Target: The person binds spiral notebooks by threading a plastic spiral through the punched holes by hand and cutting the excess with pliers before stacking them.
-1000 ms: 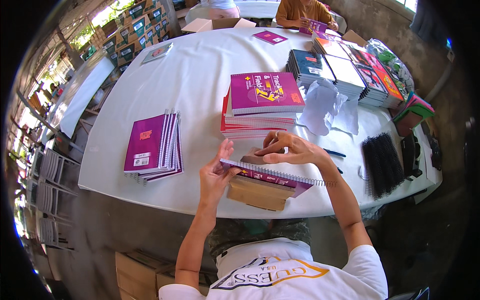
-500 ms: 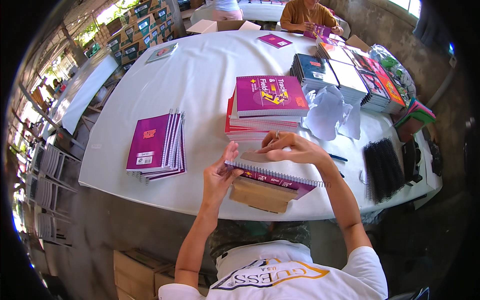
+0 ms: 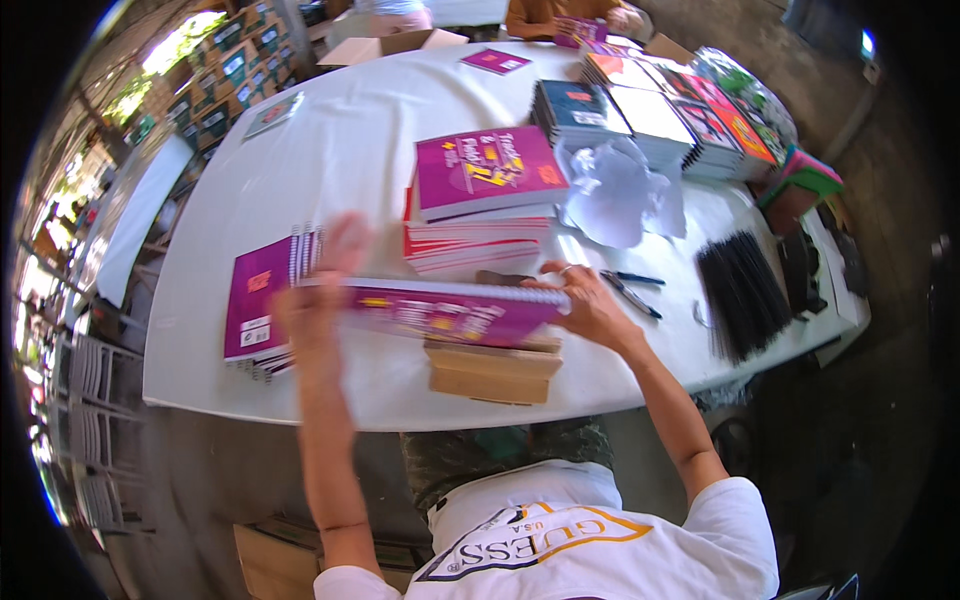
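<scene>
A purple spiral-bound notebook [image 3: 430, 310] is held up lengthwise between my hands, its bound edge uppermost. My left hand [image 3: 318, 300], blurred by motion, grips its left end. At the other end, the fingers of my right hand [image 3: 595, 312] close on the corner near the coil. Below the notebook, a brown cardboard block [image 3: 495, 375] sits at the table's near edge. A small greyish-brown piece [image 3: 505, 278] shows just behind the notebook. To the left lies a stack of purple spiral notebooks [image 3: 258, 290], partly covered by my left hand.
Beyond the notebook stands a pile of purple and red-edged books [image 3: 490, 175]. Crumpled white paper [image 3: 615, 195], pliers [image 3: 632, 296], a blue pen [image 3: 640, 279] and a bundle of black coils [image 3: 742, 295] lie to the right. Notebook stacks [image 3: 645, 125] stand behind; a person [image 3: 565, 18] sits opposite.
The notebook has moved left and up, off the cardboard block, and is more level. My right hand has let go of the greyish-brown piece and taken the notebook's right end. The view has shifted.
</scene>
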The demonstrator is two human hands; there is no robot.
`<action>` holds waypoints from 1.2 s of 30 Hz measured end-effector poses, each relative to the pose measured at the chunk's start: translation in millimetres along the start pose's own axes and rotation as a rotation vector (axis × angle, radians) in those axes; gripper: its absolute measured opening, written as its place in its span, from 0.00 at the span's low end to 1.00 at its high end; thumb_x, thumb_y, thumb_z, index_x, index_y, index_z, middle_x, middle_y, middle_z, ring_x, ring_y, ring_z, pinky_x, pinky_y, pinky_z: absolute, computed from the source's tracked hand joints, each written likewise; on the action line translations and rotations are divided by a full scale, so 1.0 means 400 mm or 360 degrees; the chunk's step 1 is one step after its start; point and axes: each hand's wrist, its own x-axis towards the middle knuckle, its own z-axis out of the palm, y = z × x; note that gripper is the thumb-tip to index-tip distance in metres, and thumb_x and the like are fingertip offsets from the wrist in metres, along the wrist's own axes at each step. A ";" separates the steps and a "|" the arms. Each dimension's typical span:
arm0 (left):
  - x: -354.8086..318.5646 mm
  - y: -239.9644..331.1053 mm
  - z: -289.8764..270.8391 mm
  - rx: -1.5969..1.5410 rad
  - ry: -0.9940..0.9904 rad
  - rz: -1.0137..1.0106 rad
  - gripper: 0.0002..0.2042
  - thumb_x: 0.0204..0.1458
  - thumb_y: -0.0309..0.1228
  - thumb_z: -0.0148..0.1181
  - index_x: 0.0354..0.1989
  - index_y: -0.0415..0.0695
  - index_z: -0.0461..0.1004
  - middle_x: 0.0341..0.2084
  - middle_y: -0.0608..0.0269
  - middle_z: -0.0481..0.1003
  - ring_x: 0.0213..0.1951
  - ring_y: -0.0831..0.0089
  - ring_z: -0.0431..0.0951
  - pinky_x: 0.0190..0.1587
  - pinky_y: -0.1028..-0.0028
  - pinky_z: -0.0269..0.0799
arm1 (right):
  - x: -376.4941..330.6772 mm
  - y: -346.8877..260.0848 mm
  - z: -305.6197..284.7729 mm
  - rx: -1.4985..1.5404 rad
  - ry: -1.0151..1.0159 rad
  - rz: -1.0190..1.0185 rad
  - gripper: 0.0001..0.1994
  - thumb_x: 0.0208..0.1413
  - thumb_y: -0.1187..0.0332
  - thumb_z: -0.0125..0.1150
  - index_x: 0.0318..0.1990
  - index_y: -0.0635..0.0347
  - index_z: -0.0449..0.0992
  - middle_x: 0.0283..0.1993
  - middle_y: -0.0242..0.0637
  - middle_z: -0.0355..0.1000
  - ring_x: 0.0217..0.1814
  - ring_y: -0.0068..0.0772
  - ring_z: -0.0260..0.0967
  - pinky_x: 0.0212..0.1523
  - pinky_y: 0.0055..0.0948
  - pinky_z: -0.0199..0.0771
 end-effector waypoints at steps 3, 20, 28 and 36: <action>-0.009 0.149 -0.047 -0.0118 -0.0130 0.0070 0.32 0.58 0.49 0.57 0.61 0.33 0.66 0.57 0.50 0.71 0.58 0.52 0.72 0.59 0.65 0.68 | -0.101 0.079 -0.070 -0.0265 -0.0262 0.0781 0.27 0.55 0.54 0.64 0.62 0.49 0.70 0.61 0.44 0.63 0.60 0.44 0.62 0.64 0.47 0.55; -0.308 0.070 0.282 0.1671 -0.0856 0.0395 0.28 0.58 0.40 0.55 0.68 0.50 0.62 0.68 0.59 0.60 0.68 0.44 0.55 0.65 0.45 0.50 | -0.290 -0.232 -0.058 0.0381 0.0385 0.0018 0.24 0.51 0.68 0.65 0.59 0.55 0.73 0.46 0.42 0.68 0.45 0.40 0.69 0.46 0.38 0.71; -0.303 0.069 0.294 0.1601 -0.0797 0.0364 0.28 0.56 0.35 0.56 0.67 0.49 0.63 0.66 0.61 0.63 0.68 0.45 0.57 0.65 0.47 0.52 | -0.279 -0.220 -0.047 0.0375 0.0339 -0.0074 0.20 0.59 0.64 0.60 0.59 0.54 0.73 0.43 0.39 0.70 0.38 0.33 0.71 0.39 0.33 0.72; -0.239 0.089 0.171 0.1438 -0.0674 0.0369 0.30 0.51 0.35 0.62 0.66 0.53 0.65 0.64 0.68 0.66 0.65 0.55 0.64 0.65 0.46 0.51 | -0.153 -0.134 -0.144 0.1211 -0.0342 -0.0116 0.14 0.65 0.68 0.51 0.54 0.63 0.76 0.39 0.43 0.74 0.40 0.40 0.72 0.42 0.33 0.73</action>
